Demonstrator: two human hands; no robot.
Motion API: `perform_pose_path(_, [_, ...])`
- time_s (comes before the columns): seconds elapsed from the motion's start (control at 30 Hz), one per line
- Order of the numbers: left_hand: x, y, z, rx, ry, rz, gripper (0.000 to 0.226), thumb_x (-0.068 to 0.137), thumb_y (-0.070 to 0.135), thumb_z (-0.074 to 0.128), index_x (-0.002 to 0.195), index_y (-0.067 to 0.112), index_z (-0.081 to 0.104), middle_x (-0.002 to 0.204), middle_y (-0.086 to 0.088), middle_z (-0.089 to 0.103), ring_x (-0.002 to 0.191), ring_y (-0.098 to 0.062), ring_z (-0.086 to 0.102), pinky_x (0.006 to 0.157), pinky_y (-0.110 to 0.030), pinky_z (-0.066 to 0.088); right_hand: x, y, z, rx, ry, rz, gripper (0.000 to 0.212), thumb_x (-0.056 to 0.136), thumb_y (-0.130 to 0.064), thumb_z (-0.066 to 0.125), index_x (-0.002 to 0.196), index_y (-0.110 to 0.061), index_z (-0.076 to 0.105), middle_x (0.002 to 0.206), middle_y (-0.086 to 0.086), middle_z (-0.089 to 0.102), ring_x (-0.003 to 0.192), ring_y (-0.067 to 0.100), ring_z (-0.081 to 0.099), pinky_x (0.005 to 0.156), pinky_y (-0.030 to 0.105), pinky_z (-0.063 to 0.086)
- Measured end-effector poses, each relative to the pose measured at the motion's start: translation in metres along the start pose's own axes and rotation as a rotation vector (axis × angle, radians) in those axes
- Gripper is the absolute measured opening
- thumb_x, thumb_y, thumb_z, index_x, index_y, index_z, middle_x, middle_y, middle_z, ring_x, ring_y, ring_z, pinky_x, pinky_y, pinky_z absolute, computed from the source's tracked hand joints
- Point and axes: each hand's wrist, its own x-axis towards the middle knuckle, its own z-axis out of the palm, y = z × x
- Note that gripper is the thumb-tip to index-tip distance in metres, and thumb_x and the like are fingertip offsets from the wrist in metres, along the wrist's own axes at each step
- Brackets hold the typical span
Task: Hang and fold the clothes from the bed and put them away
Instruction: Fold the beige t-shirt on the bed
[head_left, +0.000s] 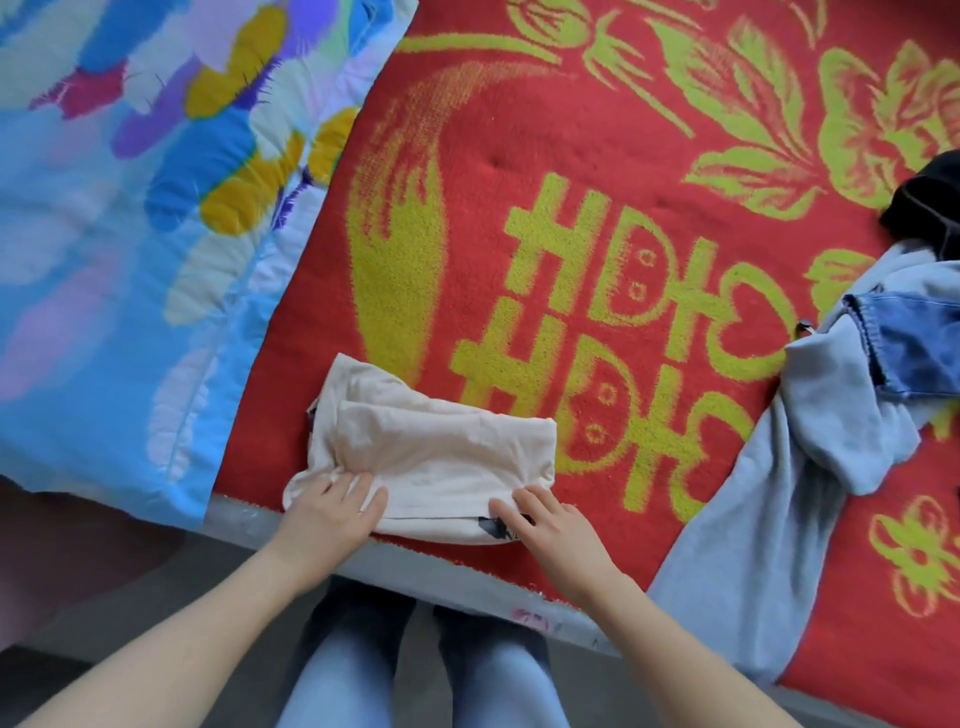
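1. Far to the left of the left hand lay a blue quilted cover with yellow, purple and pink patches (130, 234). Its near corner hung over the bed edge.
2. Left hand (332, 506): fingers straight and spread, palm down, gripping nothing. It pressed flat on the near left corner of the folded cream cotton garment (441, 447).
3. The cream garment lay folded into a rough rectangle between and just beyond both hands, at the near edge of the red woven blanket with yellow-green flowers and characters (519, 130). A dark print (498, 527) showed at the near edge, touching the right fingers.
4. Right hand (550, 525): fingers extended and resting on the garment's near right corner, palm down, nothing clasped.
5. Well to the right of the right hand, a pale grey-blue fleece sweatshirt (810, 467) lay crumpled on the blanket, one part trailing over the bed edge.
6. A blue denim piece (914, 348) lay on top of the sweatshirt. A black fabric item (930, 202) sat beyond it, cut off by the frame's right edge.
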Motion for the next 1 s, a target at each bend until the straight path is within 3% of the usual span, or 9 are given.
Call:
perform_pose_path(0.1, [-0.011, 0.011, -0.006, -0.036, 0.025, -0.046, 0.031, 0.069, -0.004, 0.039, 0.084, 0.004, 0.065, 0.075, -0.015, 0.07, 0.059, -0.025, 0.066, 0.052, -0.028, 0.054, -0.002, -0.003, 0.004, 0.029, -0.046, -0.031, 0.083, 0.029, 0.0, 0.075, 0.104, -0.024, 0.048, 0.084, -0.003, 0.058, 0.078, 0.02, 0.06, 0.032, 0.025, 0.039])
perform_pose_path(0.23, [-0.029, 0.032, -0.024, -0.024, 0.047, -0.123, 0.029, 0.07, -0.004, 0.038, 0.095, 0.007, 0.047, 0.075, -0.011, 0.069, 0.057, -0.022, 0.065, 0.049, -0.024, 0.05, 0.001, 0.009, -0.006, 0.031, 0.033, -0.201, 0.061, 0.044, 0.004, 0.069, 0.098, -0.02, 0.054, 0.081, 0.0, 0.057, 0.073, 0.022, 0.057, 0.043, 0.027, 0.043])
perform_pose_path(0.4, [-0.047, 0.051, -0.065, -0.004, 0.08, -0.315, 0.033, 0.072, -0.004, 0.037, 0.1, 0.007, 0.048, 0.075, -0.006, 0.069, 0.054, -0.02, 0.063, 0.048, -0.023, 0.049, 0.008, 0.011, -0.052, -0.023, 0.154, -0.408, 0.043, 0.066, 0.006, 0.047, 0.101, -0.016, 0.061, 0.086, 0.003, 0.059, 0.076, 0.024, 0.058, 0.054, 0.029, 0.049])
perform_pose_path(0.57, [-0.056, 0.069, -0.118, 0.078, 0.197, -0.567, 0.032, 0.078, -0.001, 0.04, 0.088, 0.006, 0.069, 0.072, -0.005, 0.069, 0.056, -0.018, 0.066, 0.049, -0.024, 0.049, 0.031, -0.012, -0.137, -0.172, 0.309, -0.705, 0.034, 0.069, 0.003, 0.061, 0.097, -0.013, 0.072, 0.085, 0.006, 0.066, 0.08, 0.025, 0.065, 0.056, 0.029, 0.052])
perform_pose_path(0.63, [-0.06, 0.079, -0.142, 0.1, 0.257, -0.69, 0.025, 0.085, 0.001, 0.037, 0.095, 0.006, 0.06, 0.073, -0.006, 0.069, 0.055, -0.019, 0.066, 0.048, -0.024, 0.049, 0.049, -0.032, -0.181, -0.227, 0.39, -0.859, 0.03, 0.079, 0.0, 0.049, 0.092, -0.011, 0.073, 0.08, 0.008, 0.066, 0.078, 0.026, 0.066, 0.055, 0.03, 0.052])
perform_pose_path(0.7, [-0.066, 0.088, -0.163, 0.115, 0.293, -0.807, 0.028, 0.075, 0.002, 0.039, 0.1, 0.006, 0.051, 0.076, -0.009, 0.071, 0.056, -0.019, 0.067, 0.048, -0.023, 0.051, 0.067, -0.058, -0.223, -0.306, 0.455, -1.041, 0.019, 0.08, -0.001, 0.058, 0.09, -0.01, 0.073, 0.077, 0.009, 0.064, 0.075, 0.026, 0.065, 0.055, 0.03, 0.051])
perform_pose_path(0.77, [-0.075, 0.095, -0.187, 0.139, 0.331, -0.932, 0.037, 0.066, 0.006, 0.039, 0.1, 0.005, 0.053, 0.08, -0.013, 0.072, 0.055, -0.02, 0.068, 0.048, -0.024, 0.051, 0.079, -0.094, -0.262, -0.385, 0.509, -1.21, 0.017, 0.086, -0.003, 0.057, 0.088, -0.01, 0.072, 0.076, 0.009, 0.064, 0.075, 0.025, 0.065, 0.055, 0.03, 0.051])
perform_pose_path(0.87, [-0.088, 0.101, -0.218, 0.22, 0.383, -1.09, 0.041, 0.064, 0.007, 0.038, 0.09, 0.002, 0.069, 0.077, -0.013, 0.073, 0.05, -0.019, 0.066, 0.045, -0.02, 0.048, 0.089, -0.152, -0.305, -0.421, 0.625, -1.408, 0.04, 0.098, -0.005, 0.034, 0.086, -0.011, 0.072, 0.073, 0.008, 0.063, 0.073, 0.025, 0.065, 0.054, 0.03, 0.051])
perform_pose_path(1.0, [-0.126, 0.117, -0.252, 0.334, 0.45, -1.265, 0.027, 0.066, 0.01, 0.055, 0.083, 0.004, 0.075, 0.075, -0.009, 0.073, 0.051, -0.02, 0.067, 0.044, -0.022, 0.05, 0.08, -0.237, -0.339, -0.414, 0.754, -1.699, 0.03, 0.094, -0.006, 0.046, 0.082, -0.012, 0.074, 0.074, 0.01, 0.067, 0.074, 0.026, 0.068, 0.054, 0.03, 0.052])
